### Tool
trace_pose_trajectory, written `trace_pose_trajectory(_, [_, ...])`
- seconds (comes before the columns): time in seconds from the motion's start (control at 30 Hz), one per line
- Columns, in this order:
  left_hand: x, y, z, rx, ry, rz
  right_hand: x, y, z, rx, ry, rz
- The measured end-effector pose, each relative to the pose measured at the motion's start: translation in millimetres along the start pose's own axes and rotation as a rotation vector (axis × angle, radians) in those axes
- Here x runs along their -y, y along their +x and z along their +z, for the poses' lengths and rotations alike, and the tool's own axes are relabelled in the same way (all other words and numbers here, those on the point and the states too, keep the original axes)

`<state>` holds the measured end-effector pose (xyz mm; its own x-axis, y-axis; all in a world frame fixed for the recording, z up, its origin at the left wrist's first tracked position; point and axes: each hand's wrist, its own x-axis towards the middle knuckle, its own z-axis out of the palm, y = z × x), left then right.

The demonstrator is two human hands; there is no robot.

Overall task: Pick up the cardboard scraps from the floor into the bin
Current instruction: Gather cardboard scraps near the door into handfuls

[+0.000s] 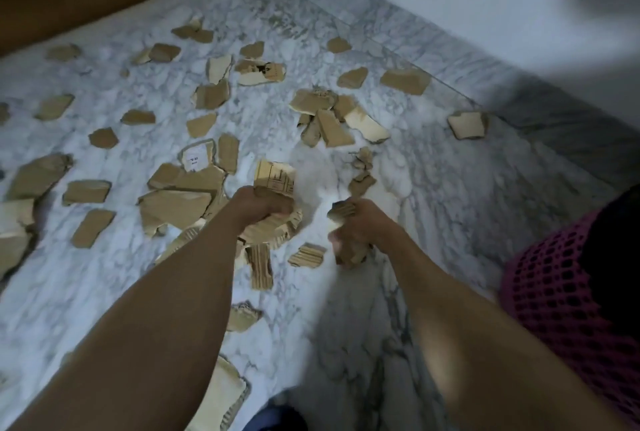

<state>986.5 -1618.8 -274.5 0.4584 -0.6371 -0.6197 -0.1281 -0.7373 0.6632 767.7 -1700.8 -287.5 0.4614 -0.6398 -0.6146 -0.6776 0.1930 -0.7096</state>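
**Head view: both fists full, floor far from cleared**

Head camera shows the left hand (pixel 265 207) closed around a bundle of cardboard scraps (pixel 275 176), and the right hand (pixel 356 222) clenched on a smaller wad. Many more pieces lie scattered over the marble floor (pixel 433 195), mostly far and left of the hands. A pink mesh bin (pixel 554 292) stands near right. Scraps look light, stiff and ragged; pinching by an edge or stacking flat should work.
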Motion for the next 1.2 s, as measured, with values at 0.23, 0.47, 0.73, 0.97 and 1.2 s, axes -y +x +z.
trace_pose_trajectory(0.23, [33, -51, -6, -0.168, 0.314, -0.115, -1, -20, 75, 0.122, -0.618, -0.166])
trace_pose_trajectory(0.47, [56, -33, 7, -0.292, 0.387, -0.162, -13, -24, 94, -0.073, -0.810, -0.324])
trace_pose_trajectory(0.73, [50, -26, 7, -0.298, 0.370, -0.164, -11, -21, 79, -0.017, -0.487, -0.150])
trace_pose_trajectory(0.97, [55, -18, -8, -0.230, 0.106, -0.114, 3, -30, 62, 0.116, -0.057, -0.081])
trace_pose_trajectory(1.2, [74, -47, -39, -0.298, -0.406, -0.140, 16, -31, 126, 0.235, -0.266, -0.172])
